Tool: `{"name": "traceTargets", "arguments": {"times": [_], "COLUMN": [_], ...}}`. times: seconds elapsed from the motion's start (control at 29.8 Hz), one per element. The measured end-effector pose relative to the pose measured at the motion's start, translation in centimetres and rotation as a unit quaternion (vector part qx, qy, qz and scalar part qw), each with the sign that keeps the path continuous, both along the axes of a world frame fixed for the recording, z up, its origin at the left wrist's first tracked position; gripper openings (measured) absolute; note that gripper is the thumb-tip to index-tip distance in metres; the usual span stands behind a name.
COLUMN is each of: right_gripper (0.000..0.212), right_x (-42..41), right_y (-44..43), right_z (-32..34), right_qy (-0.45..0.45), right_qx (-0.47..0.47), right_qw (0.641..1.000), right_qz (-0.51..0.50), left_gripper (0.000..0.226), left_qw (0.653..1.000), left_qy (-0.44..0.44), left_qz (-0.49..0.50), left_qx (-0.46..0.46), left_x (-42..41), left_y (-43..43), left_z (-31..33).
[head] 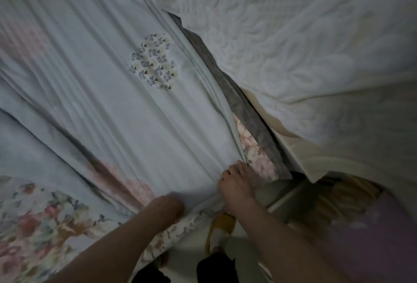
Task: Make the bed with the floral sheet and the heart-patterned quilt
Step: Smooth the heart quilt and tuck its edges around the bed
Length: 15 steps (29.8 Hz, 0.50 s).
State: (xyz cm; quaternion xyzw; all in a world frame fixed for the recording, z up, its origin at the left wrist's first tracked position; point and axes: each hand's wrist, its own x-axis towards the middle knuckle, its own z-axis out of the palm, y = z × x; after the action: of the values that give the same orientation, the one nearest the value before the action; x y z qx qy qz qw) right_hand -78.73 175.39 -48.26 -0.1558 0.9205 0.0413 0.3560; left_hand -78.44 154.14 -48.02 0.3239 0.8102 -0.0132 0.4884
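Floral sheet (112,102), stretching away up-left, is being pinched at its near edge by right hand (234,183); left hand (171,206) grip unclear.

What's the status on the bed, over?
Left hand and right hand grip pale cloth at near edge. Cloth lies creased over floral sheet. White quilted pad alongside, not in the way.

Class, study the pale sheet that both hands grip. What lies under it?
Under the pale sheet, rose-print fabric shows past its lower edge and beside the right hand, and a grey strip shows along its side. The rest beneath is covered.
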Motion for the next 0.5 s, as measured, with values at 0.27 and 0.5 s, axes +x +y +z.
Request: {"name": "traceTargets", "arguments": {"times": [0.27, 0.5], "right_gripper": [0.012, 0.026], "right_x": [-0.6, -2.1], "right_y": [0.4, 3.5], "right_z": [2.5, -0.1], "right_qy": [0.288, 0.161], "right_qx": [-0.117, -0.062], "right_qw": [0.923, 0.888], "right_qz": [-0.225, -0.427], "left_gripper": [0.038, 0.048], "left_qw": [0.994, 0.995], "left_qy": [0.099, 0.081], "left_qz": [-0.035, -0.011], "left_qx": [-0.022, 0.063], "left_x": [-7.4, -9.1], "left_y": [5.6, 10.5], "left_z": [3.5, 2.9]}}
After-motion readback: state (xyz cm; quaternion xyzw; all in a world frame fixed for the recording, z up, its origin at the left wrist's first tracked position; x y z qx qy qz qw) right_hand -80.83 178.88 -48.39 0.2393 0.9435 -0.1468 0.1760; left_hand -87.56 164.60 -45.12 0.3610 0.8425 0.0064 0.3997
